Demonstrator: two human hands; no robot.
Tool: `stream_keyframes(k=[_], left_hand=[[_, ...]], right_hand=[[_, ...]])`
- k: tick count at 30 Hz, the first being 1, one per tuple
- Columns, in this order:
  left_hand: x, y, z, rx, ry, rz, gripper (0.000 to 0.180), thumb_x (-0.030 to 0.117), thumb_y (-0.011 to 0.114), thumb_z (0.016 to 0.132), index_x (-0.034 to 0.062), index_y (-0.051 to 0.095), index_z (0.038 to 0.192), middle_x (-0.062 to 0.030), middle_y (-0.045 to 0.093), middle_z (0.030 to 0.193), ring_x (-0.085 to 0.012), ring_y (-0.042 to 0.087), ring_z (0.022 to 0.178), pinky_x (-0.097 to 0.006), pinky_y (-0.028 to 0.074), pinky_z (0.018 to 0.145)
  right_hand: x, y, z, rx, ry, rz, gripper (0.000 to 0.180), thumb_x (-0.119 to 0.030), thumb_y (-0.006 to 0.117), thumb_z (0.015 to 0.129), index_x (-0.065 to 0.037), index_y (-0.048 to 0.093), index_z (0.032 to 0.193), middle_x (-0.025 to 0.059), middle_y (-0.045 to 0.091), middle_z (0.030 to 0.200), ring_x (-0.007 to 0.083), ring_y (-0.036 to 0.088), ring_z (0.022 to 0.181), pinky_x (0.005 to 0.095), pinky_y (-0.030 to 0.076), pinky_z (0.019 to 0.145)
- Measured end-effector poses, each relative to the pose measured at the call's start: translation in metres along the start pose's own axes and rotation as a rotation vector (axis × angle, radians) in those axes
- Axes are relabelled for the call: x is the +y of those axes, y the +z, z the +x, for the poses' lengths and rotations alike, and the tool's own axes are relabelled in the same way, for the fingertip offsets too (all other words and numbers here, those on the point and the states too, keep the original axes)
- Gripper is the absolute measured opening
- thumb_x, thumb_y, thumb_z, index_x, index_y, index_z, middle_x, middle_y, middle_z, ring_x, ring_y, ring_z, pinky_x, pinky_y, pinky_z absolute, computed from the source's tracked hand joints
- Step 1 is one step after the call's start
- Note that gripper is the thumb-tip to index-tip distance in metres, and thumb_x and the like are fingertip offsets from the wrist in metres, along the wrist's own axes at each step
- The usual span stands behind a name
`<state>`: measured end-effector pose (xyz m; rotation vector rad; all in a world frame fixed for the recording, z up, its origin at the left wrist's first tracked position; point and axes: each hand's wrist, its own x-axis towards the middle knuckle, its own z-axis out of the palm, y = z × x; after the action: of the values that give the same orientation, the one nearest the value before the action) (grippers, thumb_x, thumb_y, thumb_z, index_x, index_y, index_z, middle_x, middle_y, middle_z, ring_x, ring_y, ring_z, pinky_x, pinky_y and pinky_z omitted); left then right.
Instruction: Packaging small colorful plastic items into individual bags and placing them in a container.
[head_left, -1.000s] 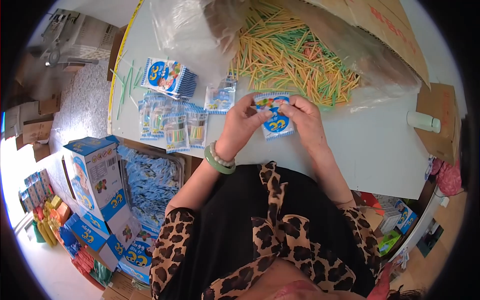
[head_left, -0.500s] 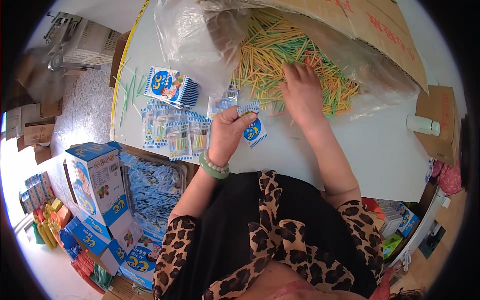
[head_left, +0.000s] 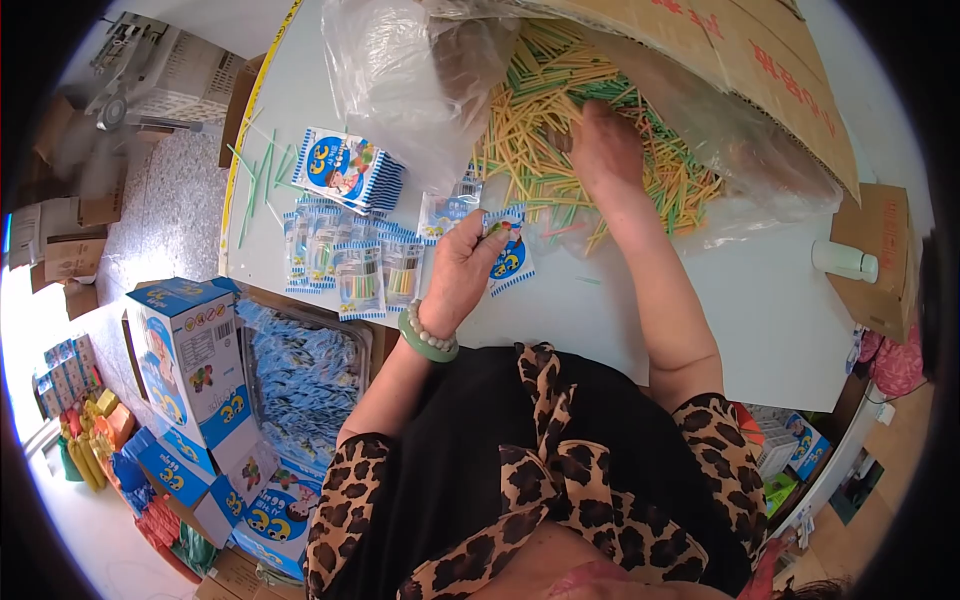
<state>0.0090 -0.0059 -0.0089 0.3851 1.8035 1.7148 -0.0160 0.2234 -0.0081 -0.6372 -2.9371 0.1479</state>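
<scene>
My left hand (head_left: 465, 262), with a green bangle and a beaded bracelet at the wrist, is closed on a small blue-and-white packet (head_left: 512, 260). A bit of green shows beside its thumb. My right hand (head_left: 608, 150) reaches into a heap of thin yellow, green and pink sticks (head_left: 540, 110). Its fingers curl down among them, the tips hidden. The heap lies in a clear plastic bag (head_left: 400, 80) inside a cardboard box (head_left: 760, 60). Just beyond my left hand lies another packet (head_left: 448, 212).
Left of my left hand are filled clear-front packets (head_left: 358, 280) and a stack of blue-and-white packets (head_left: 350, 170). Loose green sticks (head_left: 262, 185) lie near the table's left edge. A bin of blue wrappers (head_left: 305, 370) stands below left; a white bottle (head_left: 845, 260) is at the right.
My right hand has moved slightly farther into the heap of sticks. My left hand stays in nearly the same place, slightly turned, still holding the packet.
</scene>
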Motion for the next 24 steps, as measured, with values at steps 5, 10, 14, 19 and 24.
stream_keyframes(k=[5,10,14,19,24], left_hand=[[0.006,0.007,0.0,0.072,-0.008,-0.087,0.009,0.007,0.058,0.092,-0.0009,0.06,0.088,-0.0006,0.061,0.074,-0.0023,0.05,0.069,-0.02,0.043,0.06],[0.016,0.0,0.004,0.0,0.079,0.06,0.007,0.004,0.059,0.088,-0.0017,0.061,0.092,-0.0093,0.06,0.101,-0.0123,0.055,0.087,-0.025,0.045,0.073],[0.034,0.009,0.022,-0.058,0.4,0.081,0.017,0.002,0.061,0.085,-0.0014,0.061,0.101,-0.0204,0.039,0.141,-0.0283,0.044,0.125,-0.031,0.038,0.098],[0.047,0.038,0.054,-0.145,0.436,-0.004,0.021,0.003,0.058,0.087,-0.0014,0.06,0.107,-0.0224,0.026,0.15,-0.0296,0.033,0.136,-0.033,0.029,0.107],[0.028,0.05,0.058,-0.157,0.255,-0.132,0.02,0.001,0.056,0.085,-0.0032,0.059,0.105,-0.0238,0.035,0.145,-0.0315,0.032,0.137,-0.037,0.027,0.109]], right_hand=[[0.019,-0.012,-0.01,0.063,0.079,0.268,0.022,-0.019,0.054,0.089,-0.001,0.051,0.101,0.0195,0.06,0.094,0.0357,0.059,0.089,0.0447,0.046,0.081],[0.021,-0.022,-0.027,0.107,0.004,0.958,0.023,-0.01,0.055,0.089,-0.001,0.052,0.11,0.0068,0.061,0.094,0.0214,0.057,0.083,0.0333,0.045,0.082],[0.012,-0.026,-0.051,-0.146,0.124,1.358,0.021,-0.009,0.055,0.088,-0.003,0.053,0.108,0.0021,0.06,0.1,0.0133,0.057,0.086,0.0286,0.045,0.081],[0.003,0.009,-0.071,-0.177,0.128,1.589,0.024,-0.015,0.055,0.089,-0.005,0.052,0.111,0.0077,0.061,0.095,0.018,0.06,0.086,0.0302,0.049,0.076],[-0.005,0.019,-0.07,-0.047,-0.092,0.948,0.031,-0.023,0.062,0.081,-0.009,0.053,0.107,0.0143,0.062,0.099,0.0317,0.061,0.09,0.0368,0.049,0.078]])
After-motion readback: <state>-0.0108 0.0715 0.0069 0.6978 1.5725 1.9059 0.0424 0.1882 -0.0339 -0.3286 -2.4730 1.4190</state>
